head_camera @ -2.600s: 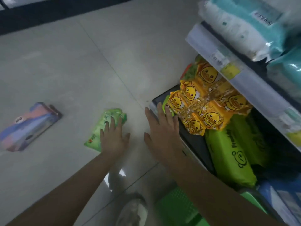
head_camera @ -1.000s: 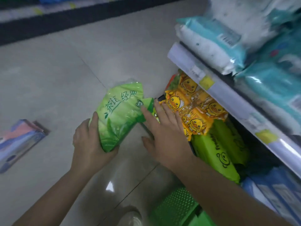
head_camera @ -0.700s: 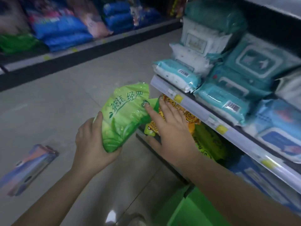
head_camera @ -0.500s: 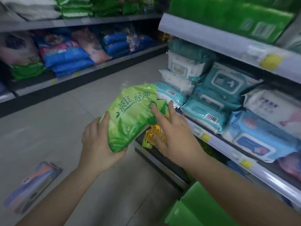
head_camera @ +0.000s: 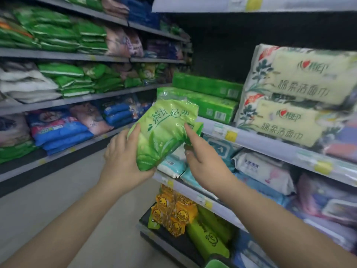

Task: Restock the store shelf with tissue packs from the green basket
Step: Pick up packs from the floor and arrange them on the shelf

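Aisle floor (head_camera: 48, 206) pale, glossy; stocked shelves (head_camera: 270, 144) both sides.

The green basket (head_camera: 217, 264) is cut off at the bottom edge, toward 6 o'clock, only its rim showing. The tissue pack (head_camera: 164, 132) hides the left hand's (head_camera: 123, 161) palm and the right hand's (head_camera: 204, 161) other fingertips. Shelf packs (head_camera: 58, 35) at 10 o'clock are blurred, their print unreadable.

Left hand (head_camera: 123, 161) and right hand (head_camera: 202, 161) holding green tissue pack (head_camera: 164, 132), beside stocked shelf (head_camera: 270, 146)
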{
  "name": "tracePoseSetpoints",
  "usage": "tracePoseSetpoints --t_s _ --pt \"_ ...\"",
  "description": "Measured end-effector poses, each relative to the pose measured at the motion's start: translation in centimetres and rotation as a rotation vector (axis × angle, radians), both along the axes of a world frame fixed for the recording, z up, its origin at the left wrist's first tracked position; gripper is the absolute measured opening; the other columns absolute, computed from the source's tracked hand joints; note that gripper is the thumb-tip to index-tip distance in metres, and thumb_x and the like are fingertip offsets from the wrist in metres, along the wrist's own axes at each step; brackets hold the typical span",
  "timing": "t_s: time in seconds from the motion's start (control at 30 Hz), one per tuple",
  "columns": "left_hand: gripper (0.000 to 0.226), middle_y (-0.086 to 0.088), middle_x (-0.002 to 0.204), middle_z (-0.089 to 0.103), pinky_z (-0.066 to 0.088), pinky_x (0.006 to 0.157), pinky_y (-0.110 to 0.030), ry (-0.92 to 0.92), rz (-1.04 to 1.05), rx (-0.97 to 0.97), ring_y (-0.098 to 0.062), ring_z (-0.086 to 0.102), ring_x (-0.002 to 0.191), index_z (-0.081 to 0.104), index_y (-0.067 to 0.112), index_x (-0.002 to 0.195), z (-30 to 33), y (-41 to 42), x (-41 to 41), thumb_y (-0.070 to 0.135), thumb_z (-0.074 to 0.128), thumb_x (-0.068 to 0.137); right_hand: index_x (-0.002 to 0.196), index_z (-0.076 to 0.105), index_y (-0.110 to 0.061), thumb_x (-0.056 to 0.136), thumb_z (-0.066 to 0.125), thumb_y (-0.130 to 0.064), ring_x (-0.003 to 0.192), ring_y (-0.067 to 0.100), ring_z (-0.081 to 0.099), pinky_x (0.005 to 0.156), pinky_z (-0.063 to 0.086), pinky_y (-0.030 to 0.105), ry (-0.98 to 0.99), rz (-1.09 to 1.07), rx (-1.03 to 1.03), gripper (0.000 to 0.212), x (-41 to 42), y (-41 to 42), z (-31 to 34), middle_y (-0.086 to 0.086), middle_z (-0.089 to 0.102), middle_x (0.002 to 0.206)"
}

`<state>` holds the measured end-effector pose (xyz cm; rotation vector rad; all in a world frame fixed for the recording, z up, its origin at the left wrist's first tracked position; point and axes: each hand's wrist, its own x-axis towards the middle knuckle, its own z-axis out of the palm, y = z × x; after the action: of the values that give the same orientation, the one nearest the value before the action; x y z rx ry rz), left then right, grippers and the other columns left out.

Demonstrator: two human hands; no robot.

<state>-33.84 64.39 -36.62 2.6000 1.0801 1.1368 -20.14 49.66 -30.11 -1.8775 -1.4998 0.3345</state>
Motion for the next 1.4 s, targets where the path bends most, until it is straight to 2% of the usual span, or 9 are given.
tracePoseSetpoints --t_s 0.1,0.17,0.27,0.57,0.87,1.0,1.23,1.33,1.4 --pt "0.116 -0.012 0.136 0.032 0.028 0.103 -0.049 0.079 -0.022 0.073 -0.033 0.030 0.124 0.015 0.018 0.148 3.3 1.3 1.8 0.049 0.078 0.056 0.150 0.007 -0.032 0.102 0.031 -0.015 0.112 0.009 0.049 0.085 0.037 0.015 0.079 -0.054 0.053 0.057 1.2 0.2 2.1 -0.003 0.027 0.152" --pt "0.117 -0.014 0.135 0.032 0.028 0.104 -0.048 0.152 -0.050 0.140 -0.036 0.031 0.124 0.016 0.017 0.149 5.6 2.6 2.9 0.049 0.077 0.054 0.150 0.009 -0.033 0.102 0.031 -0.017 0.072 -0.005 0.056 0.060 0.041 0.010 0.144 -0.120 0.081 0.056 2.4 0.7 3.2 -0.005 0.026 0.153" --pt "0.115 -0.014 0.139 0.030 0.021 0.108 -0.044 0.283 -0.105 0.225 -0.035 0.028 0.127 0.014 0.019 0.149 9.1 4.6 4.7 0.050 0.068 0.053 0.150 0.013 -0.030 0.101 0.031 -0.015 0.044 0.002 0.041 0.049 0.038 0.019 0.199 -0.220 0.140 0.055 4.6 1.4 4.0 -0.001 0.028 0.153" --pt "0.117 -0.013 0.147 0.015 0.011 0.115 -0.043 0.639 -0.069 0.379 -0.032 0.016 0.136 -0.005 0.025 0.149 17.3 8.7 12.8 0.032 0.074 0.064 0.151 0.006 -0.025 0.098 0.035 -0.015 0.065 0.009 0.044 0.078 0.051 0.039 0.090 -0.312 0.226 0.062 9.3 4.2 5.3 0.003 0.027 0.152" --pt "0.089 -0.009 0.142 0.033 0.028 0.108 -0.042 0.805 -0.068 0.428 -0.028 0.032 0.130 0.013 0.023 0.148 18.1 10.1 19.6 0.015 0.063 0.075 0.152 0.005 -0.018 0.092 0.039 -0.010 0.089 0.018 0.040 0.076 0.040 0.038 0.022 -0.367 0.187 0.069 13.0 7.1 4.2 0.013 0.053 0.123" --pt "0.078 -0.009 0.139 0.040 0.043 0.095 -0.041 0.683 -0.102 0.322 -0.029 0.042 0.123 0.022 0.021 0.146 16.9 10.3 19.5 0.000 0.054 0.078 0.151 0.004 -0.025 0.094 0.041 -0.010 0.093 0.024 0.049 0.082 0.046 0.043 -0.019 -0.358 0.189 0.069 12.8 6.8 3.8 0.013 0.042 0.135" --pt "0.089 -0.008 0.157 0.007 0.009 0.116 -0.045 0.590 -0.027 0.427 -0.026 0.009 0.144 0.000 0.016 0.150 14.3 7.1 18.3 0.000 0.053 0.081 0.149 -0.007 -0.034 0.092 0.045 -0.015 0.093 0.016 0.036 0.074 0.035 0.033 -0.032 -0.340 0.148 0.079 12.0 5.7 4.5 0.012 0.047 0.131" --pt "0.086 -0.007 0.158 -0.005 0.004 0.116 -0.043 0.653 -0.039 0.496 -0.025 0.000 0.146 -0.009 0.017 0.149 13.5 4.2 16.8 0.006 0.049 0.086 0.150 -0.005 -0.031 0.094 0.047 -0.018 0.121 0.020 0.041 0.096 0.040 0.037 -0.124 -0.342 0.126 0.077 10.5 4.1 5.6 0.008 0.029 0.150" --pt "0.085 -0.006 0.158 -0.009 0.001 0.117 -0.042 0.665 -0.058 0.510 -0.024 -0.004 0.146 -0.011 0.018 0.149 13.5 2.3 15.3 0.008 0.047 0.088 0.150 -0.002 -0.028 0.095 0.048 -0.018 0.140 0.024 0.025 0.112 0.028 0.039 -0.184 -0.348 0.129 0.076 9.2 2.5 6.3 0.006 0.022 0.154"
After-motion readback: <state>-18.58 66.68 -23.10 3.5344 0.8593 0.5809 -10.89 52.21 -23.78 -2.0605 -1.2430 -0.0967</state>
